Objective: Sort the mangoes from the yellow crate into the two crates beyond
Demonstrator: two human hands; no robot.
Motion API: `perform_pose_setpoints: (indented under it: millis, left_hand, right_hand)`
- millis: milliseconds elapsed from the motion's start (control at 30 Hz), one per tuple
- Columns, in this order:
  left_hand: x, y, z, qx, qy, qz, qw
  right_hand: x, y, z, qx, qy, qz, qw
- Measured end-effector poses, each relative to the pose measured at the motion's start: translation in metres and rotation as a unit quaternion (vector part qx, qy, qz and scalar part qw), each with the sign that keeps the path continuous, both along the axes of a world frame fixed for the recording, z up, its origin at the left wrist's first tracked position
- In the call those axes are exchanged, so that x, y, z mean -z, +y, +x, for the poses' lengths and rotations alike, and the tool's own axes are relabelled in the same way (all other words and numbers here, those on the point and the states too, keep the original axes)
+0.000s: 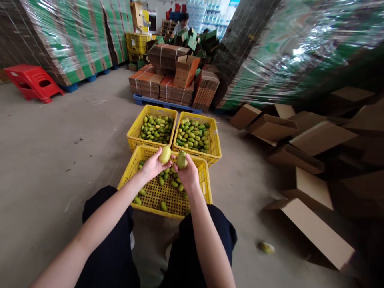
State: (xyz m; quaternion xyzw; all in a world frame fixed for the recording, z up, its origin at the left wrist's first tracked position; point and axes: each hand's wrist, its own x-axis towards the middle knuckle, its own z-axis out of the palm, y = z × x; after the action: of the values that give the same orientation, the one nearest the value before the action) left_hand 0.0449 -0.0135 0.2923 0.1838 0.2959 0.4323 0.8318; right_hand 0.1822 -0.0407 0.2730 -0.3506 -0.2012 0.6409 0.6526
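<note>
My left hand (pixel 152 167) is closed around a yellow-green mango (pixel 165 155), held up over the near yellow crate (pixel 207 182). Beside it, my right hand (pixel 189 173) grips a darker green mango (pixel 181 160). The two fruits are close together but apart. Below my hands, several green mangoes (pixel 161 181) lie scattered on the perforated floor of the near crate; my hands and forearms hide part of it. Just beyond stand a left yellow crate (pixel 131 136) and a right yellow crate (pixel 218 144), each holding many green and yellowish mangoes.
Open cardboard boxes (pixel 312 138) are piled on the right, with a single mango (pixel 266 247) on the floor near them. Flattened cartons (pixel 177 90) are stacked on a blue pallet (pixel 144 99) ahead. A red stool (pixel 34 82) stands left. Another person (pixel 181 26) is at the back.
</note>
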Motion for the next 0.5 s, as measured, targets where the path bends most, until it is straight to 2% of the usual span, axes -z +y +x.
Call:
perform_pose_setpoints:
  millis: [133,300,500]
  left_hand:
    - [-0.0009,-0.0010,-0.0007,0.009,0.001,-0.030,1.000]
    - [0.0011,-0.0001,0.0015,-0.035,-0.015,-0.051,0.998]
    - [0.0019,0.0019,0.0017,-0.032,0.014,-0.065,0.997]
  right_hand:
    - [0.0019,0.0001,-0.0007,0.028,-0.011,0.011,0.999]
    - [0.0073,0.0034,-0.0019,0.034,-0.027,-0.002,0.999]
    - [0.0084,0.0050,-0.0069,0.052,-0.055,0.039,0.996]
